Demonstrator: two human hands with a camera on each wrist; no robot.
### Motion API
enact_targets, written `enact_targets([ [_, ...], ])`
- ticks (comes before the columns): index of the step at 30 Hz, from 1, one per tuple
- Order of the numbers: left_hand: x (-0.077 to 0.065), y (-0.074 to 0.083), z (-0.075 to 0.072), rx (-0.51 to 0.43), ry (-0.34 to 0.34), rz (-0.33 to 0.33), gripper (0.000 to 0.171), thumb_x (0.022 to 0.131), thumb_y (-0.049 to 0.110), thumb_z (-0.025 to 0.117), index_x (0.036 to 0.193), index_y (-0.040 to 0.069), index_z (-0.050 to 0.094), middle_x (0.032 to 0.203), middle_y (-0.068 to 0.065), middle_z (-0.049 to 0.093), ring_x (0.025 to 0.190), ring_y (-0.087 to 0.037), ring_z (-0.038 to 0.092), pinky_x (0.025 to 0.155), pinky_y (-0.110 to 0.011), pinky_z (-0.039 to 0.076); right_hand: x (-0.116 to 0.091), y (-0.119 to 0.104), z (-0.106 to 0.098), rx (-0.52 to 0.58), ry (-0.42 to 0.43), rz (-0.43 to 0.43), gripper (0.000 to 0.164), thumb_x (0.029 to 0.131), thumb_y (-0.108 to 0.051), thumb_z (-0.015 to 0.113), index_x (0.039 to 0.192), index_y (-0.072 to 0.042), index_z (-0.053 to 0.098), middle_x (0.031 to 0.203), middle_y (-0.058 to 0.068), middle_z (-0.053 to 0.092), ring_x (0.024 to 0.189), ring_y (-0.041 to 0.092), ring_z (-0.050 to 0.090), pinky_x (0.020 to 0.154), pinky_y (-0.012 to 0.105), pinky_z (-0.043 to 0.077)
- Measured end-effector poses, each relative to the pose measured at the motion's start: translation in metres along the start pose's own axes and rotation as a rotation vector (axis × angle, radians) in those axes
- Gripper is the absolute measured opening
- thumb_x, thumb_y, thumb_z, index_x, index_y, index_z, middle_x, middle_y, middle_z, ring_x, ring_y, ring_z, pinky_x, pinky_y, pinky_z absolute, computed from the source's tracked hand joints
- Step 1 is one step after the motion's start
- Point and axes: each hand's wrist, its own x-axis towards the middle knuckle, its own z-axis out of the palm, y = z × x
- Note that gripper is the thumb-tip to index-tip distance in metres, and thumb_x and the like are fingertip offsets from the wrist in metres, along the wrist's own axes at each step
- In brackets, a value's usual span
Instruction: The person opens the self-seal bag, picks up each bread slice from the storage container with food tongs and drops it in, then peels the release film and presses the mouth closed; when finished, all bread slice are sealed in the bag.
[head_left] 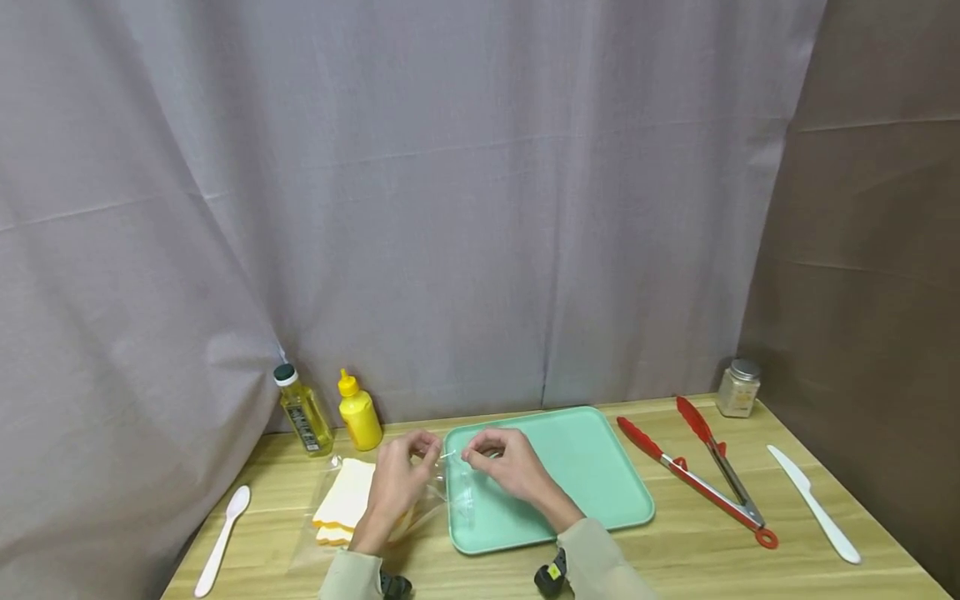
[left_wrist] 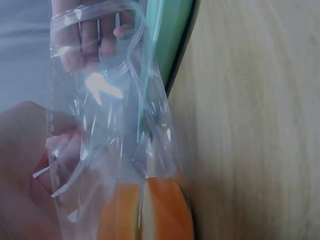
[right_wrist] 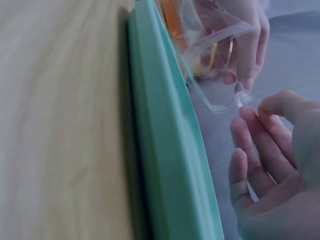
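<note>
A clear plastic bag (left_wrist: 107,125) holds slices of white bread (head_left: 348,493) with orange-brown crusts. Its mouth points right, over the left edge of the mint-green tray (head_left: 577,475). My left hand (head_left: 395,479) pinches one part of the bag near its opening, thumb against fingers. Facing it, my right hand (head_left: 517,473) pinches the rim of the bag mouth between thumb and forefinger, its other fingers loosely bent, as the right wrist view shows. In the left wrist view the crusts (left_wrist: 167,210) show through the film, and the right hand's fingers appear behind it.
Behind the bread stand an oil bottle (head_left: 306,412) and a yellow squeeze bottle (head_left: 360,417). A white spoon (head_left: 222,542) lies at left. Right of the tray are red-tipped tongs (head_left: 705,492), a spice jar (head_left: 738,389) and a white knife (head_left: 816,504). A grey curtain (head_left: 480,208) hangs behind.
</note>
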Motion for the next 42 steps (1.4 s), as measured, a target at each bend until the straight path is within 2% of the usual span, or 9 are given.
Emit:
enact_targets([
  [6, -0.001, -0.001, -0.001, -0.025, 0.003, -0.010, 0.005, 0.101, 0.020, 0.076, 0.097, 0.021, 0.080, 0.082, 0.013, 0.077, 0.079, -0.003, 0.070, 0.077, -0.026, 0.058, -0.009, -0.006, -0.006, -0.050, -0.053, -0.001, 0.009, 0.100, -0.024, 0.079, 0.096, -0.017, 0.079, 0.095, -0.001, 0.082, 0.086, 0.009, 0.073, 0.080, 0.021, 0.060],
  [13, 0.001, -0.001, 0.001, -0.057, 0.020, 0.036, 0.005, 0.101, 0.016, 0.076, 0.099, 0.019, 0.079, 0.081, 0.012, 0.077, 0.081, -0.006, 0.073, 0.082, -0.036, 0.064, -0.021, -0.010, -0.017, -0.091, -0.132, -0.015, 0.009, 0.106, -0.017, 0.069, 0.101, -0.012, 0.074, 0.100, 0.008, 0.079, 0.090, 0.015, 0.074, 0.077, 0.022, 0.060],
  [19, 0.002, -0.001, 0.001, -0.078, 0.016, 0.040, 0.005, 0.101, 0.015, 0.075, 0.101, 0.016, 0.079, 0.083, 0.009, 0.077, 0.084, -0.008, 0.074, 0.088, -0.047, 0.066, -0.034, -0.010, -0.027, -0.102, -0.178, -0.007, 0.009, 0.107, -0.013, 0.064, 0.101, -0.015, 0.071, 0.102, 0.008, 0.079, 0.093, 0.018, 0.075, 0.078, 0.023, 0.060],
  [28, 0.002, 0.000, 0.001, -0.068, 0.015, 0.040, 0.006, 0.102, 0.015, 0.073, 0.099, 0.015, 0.078, 0.080, 0.012, 0.075, 0.080, -0.006, 0.072, 0.084, -0.044, 0.065, -0.052, -0.013, -0.045, -0.137, -0.220, -0.035, 0.010, 0.107, -0.017, 0.068, 0.098, -0.018, 0.069, 0.099, 0.004, 0.080, 0.092, 0.014, 0.073, 0.076, 0.023, 0.058],
  [35, 0.002, -0.002, -0.001, -0.053, 0.022, 0.022, 0.007, 0.102, 0.016, 0.074, 0.098, 0.019, 0.078, 0.082, 0.012, 0.075, 0.084, -0.006, 0.071, 0.088, -0.038, 0.063, -0.063, -0.012, -0.058, -0.178, -0.285, -0.099, 0.011, 0.105, -0.019, 0.073, 0.094, -0.020, 0.069, 0.092, 0.002, 0.077, 0.087, 0.005, 0.069, 0.073, 0.022, 0.057],
  [42, 0.002, -0.002, -0.004, -0.073, 0.029, 0.022, 0.009, 0.103, 0.017, 0.073, 0.103, 0.011, 0.080, 0.085, 0.009, 0.078, 0.086, -0.008, 0.073, 0.093, -0.044, 0.064, -0.078, -0.015, -0.076, -0.241, -0.283, -0.133, 0.013, 0.105, -0.028, 0.074, 0.095, -0.020, 0.076, 0.088, -0.011, 0.074, 0.087, 0.003, 0.069, 0.073, 0.024, 0.058],
])
